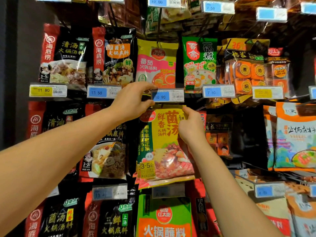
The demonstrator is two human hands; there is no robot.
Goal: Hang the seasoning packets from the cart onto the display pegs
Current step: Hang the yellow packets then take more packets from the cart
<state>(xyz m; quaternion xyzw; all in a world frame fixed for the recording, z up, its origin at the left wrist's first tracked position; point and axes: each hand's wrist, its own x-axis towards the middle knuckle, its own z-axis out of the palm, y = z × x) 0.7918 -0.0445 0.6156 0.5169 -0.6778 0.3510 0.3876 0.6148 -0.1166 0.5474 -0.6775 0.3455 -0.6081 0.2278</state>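
Right hand (189, 125) is pinching the top right corner of the yellow packet (164, 144) dead centre of frame – it's sitting upright, long axis vertical, directly under the price tag (168, 96) that the left hand (133, 101) is closing its grip on.

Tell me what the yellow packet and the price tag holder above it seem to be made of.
The yellow packet looks like flexible plastic film, glossy and printed; light glints off its crinkled lower half. The price tag holder seems clear rigid plastic over a paper label, with glare across its face.
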